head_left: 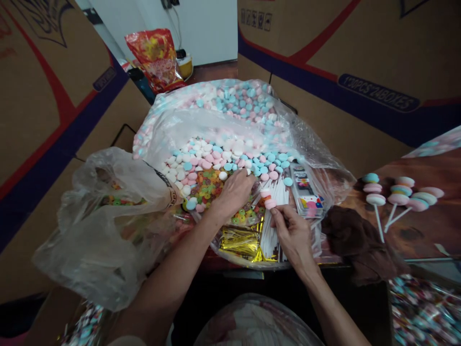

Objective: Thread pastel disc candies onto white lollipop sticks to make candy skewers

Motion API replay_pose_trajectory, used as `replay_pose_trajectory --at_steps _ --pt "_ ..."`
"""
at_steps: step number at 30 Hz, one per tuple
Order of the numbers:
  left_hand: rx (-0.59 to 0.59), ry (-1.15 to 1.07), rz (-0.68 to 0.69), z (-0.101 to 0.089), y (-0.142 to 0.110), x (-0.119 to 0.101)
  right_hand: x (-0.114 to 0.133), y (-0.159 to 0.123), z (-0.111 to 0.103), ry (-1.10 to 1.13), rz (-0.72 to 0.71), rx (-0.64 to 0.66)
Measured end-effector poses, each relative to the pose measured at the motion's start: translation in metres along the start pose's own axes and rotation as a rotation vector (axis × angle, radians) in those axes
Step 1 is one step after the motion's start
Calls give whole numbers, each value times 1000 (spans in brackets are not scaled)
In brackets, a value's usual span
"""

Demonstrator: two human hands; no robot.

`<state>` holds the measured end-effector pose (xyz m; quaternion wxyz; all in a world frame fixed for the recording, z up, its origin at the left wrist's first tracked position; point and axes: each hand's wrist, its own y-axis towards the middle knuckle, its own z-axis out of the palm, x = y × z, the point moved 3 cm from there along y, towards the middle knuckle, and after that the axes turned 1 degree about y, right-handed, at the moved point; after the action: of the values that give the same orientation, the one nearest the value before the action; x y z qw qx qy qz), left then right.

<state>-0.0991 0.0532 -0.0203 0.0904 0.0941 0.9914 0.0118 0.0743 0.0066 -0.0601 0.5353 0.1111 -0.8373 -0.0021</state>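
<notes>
My right hand (pixel 293 233) pinches the lower end of a small candy lollipop (pixel 267 198), a stack of pink pieces with an orange layer between; its stick is mostly hidden. My left hand (pixel 237 190) is closed over the near edge of a heap of pink, blue and white round candies (pixel 216 156). Its fingertips touch the heap, and what they hold is hidden. Under that wrist lie small coloured gummy rings (pixel 207 185). White sticks (pixel 275 230) lie between my hands, beside a bundle of gold twist ties (pixel 239 242).
Several finished lollipops (pixel 376 198) lie at the right by a dark brown cloth (pixel 347 235). A clear plastic box (pixel 306 190) sits beside the sticks. A crumpled plastic bag (pixel 97 230) is at the left. Large cardboard boxes (pixel 342 43) flank the table; a red snack packet (pixel 154 60) stands behind.
</notes>
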Motion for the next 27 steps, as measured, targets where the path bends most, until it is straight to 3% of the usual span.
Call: replay_pose_trajectory --at_steps 9,11,14,18,22,27 --pt "-108 -115 42 -1 -8 3 1 1 -1 5 6 7" --pt "-180 -276 -15 -1 -10 6 2 0 -1 11 9 17" --pt "-321 -701 -186 2 -12 16 5 -1 -1 71 14 45" --pt "-355 -1159 -320 11 -17 23 10 -1 1 137 35 81" --pt "-360 -1311 -352 13 -21 23 12 1 3 105 33 97" --pt "-405 -1344 -387 13 -23 24 13 2 1 68 13 101"
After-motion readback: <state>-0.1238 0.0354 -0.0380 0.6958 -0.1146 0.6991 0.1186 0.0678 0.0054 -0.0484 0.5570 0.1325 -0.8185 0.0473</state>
